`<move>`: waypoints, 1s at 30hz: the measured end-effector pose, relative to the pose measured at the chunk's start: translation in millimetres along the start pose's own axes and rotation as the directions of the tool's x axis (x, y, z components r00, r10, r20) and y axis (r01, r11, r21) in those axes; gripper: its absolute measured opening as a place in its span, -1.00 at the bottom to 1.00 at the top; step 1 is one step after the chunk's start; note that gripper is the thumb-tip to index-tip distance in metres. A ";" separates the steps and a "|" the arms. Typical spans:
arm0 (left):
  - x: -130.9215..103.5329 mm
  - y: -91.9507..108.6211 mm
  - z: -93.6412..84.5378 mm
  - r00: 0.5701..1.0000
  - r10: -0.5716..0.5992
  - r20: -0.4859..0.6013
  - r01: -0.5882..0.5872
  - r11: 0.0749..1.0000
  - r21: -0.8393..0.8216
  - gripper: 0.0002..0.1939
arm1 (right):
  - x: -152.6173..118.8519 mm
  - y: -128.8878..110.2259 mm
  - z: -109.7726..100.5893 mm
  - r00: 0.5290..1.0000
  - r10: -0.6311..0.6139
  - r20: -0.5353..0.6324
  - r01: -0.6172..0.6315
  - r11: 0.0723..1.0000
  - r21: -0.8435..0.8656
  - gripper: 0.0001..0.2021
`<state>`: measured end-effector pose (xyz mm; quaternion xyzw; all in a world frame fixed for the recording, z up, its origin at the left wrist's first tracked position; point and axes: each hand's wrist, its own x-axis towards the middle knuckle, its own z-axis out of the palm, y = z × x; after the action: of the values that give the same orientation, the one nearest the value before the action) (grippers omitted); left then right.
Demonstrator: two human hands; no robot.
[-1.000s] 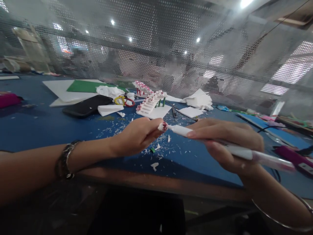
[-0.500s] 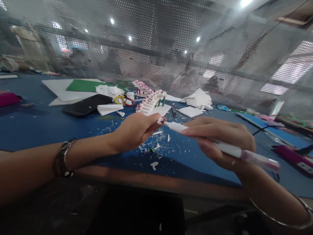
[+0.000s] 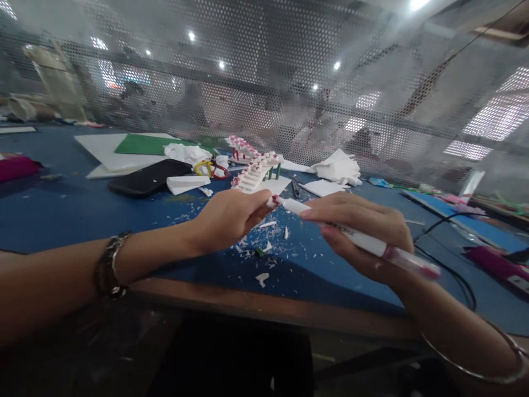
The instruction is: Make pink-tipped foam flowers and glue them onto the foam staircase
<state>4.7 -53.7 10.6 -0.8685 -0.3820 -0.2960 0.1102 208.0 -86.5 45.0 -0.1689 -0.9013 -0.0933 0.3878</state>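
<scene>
Between the fingertips of my left hand [image 3: 227,220] is a small white piece [image 3: 271,202] with dark red marks; its exact kind is hard to make out. My right hand [image 3: 363,231] is closed around a white marker [image 3: 363,241] with a clear, reddish rear end. The marker's tip meets the small piece or lies right beside it. Just beyond my left hand stands a little white model staircase [image 3: 252,175] with red-tinted edges and green posts. Behind it is a similar model with pink steps [image 3: 242,146] and red posts.
White scraps [image 3: 262,278] litter the blue table near its front edge. Left of the models lie a black phone [image 3: 149,177], yellow-and-red-handled scissors [image 3: 211,168] and a green sheet [image 3: 144,144]. Crumpled white paper [image 3: 336,167] is at the back, before a perforated screen [image 3: 264,66]. A black cable [image 3: 450,263] runs at right.
My right hand and the marker have shifted left and the marker's rear end has swung inward. My left hand still pinches the small piece in nearly the same place.
</scene>
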 end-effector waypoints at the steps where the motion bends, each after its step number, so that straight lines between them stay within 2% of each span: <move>1: 0.3 0.0 -0.1 1.000 -0.010 -0.001 0.010 1.000 0.012 -0.67 | -0.2 0.0 0.2 0.999 0.026 -0.023 -0.026 0.999 -0.024 -0.85; 3: 1.0 0.0 -0.3 1.000 -0.018 0.001 0.018 1.000 0.024 -0.67 | -0.2 -0.1 0.1 0.995 0.060 -0.074 -0.064 0.997 -0.051 -0.86; 6: 1.2 -0.1 -1.1 1.000 -0.010 0.009 0.010 1.000 0.028 -0.69 | -0.1 0.6 0.3 1.000 0.010 -0.028 -0.010 1.000 -0.015 -0.85; 10: 0.2 -0.7 -1.2 1.000 -0.026 0.017 0.025 0.999 0.042 -0.68 | -0.7 3.2 2.9 0.999 0.028 -0.033 -0.029 0.999 -0.040 -0.84; 13: 0.4 -1.0 0.7 0.999 -0.035 0.017 0.035 0.999 -0.015 -0.70 | -0.4 4.4 3.9 0.998 -0.056 0.026 0.057 0.998 -0.026 -0.84; 16: 1.5 0.1 2.0 0.999 -0.038 0.023 0.042 0.986 -0.160 -0.74 | 0.9 4.4 3.0 0.991 -0.109 0.077 0.113 0.992 -0.049 -0.86; 20: 1.4 3.0 1.8 0.999 -0.013 0.042 0.031 0.878 -0.478 -0.74 | 2.5 3.4 1.9 0.985 -0.158 0.064 0.163 0.982 -0.092 -0.86; 23: 0.0 3.7 3.1 0.995 -0.035 0.098 0.090 0.760 -0.644 -0.73 | 3.0 2.4 2.0 0.977 -0.196 0.080 0.206 0.967 -0.150 -0.86; 26: -0.6 3.0 5.8 0.988 -0.051 0.149 0.142 0.691 -0.709 -0.73 | 2.4 1.9 2.1 0.974 -0.194 0.116 0.215 0.956 -0.202 -0.84; 30: 0.2 3.3 5.2 0.984 -0.042 0.171 0.155 0.670 -0.726 -0.73 | 1.1 2.6 2.1 0.978 -0.201 0.057 0.209 0.956 -0.204 -0.82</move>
<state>9.5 -53.6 6.6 -0.8358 -0.2835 -0.3685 -0.2921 206.8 -83.2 44.5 -0.1162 -0.9060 -0.2242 0.3398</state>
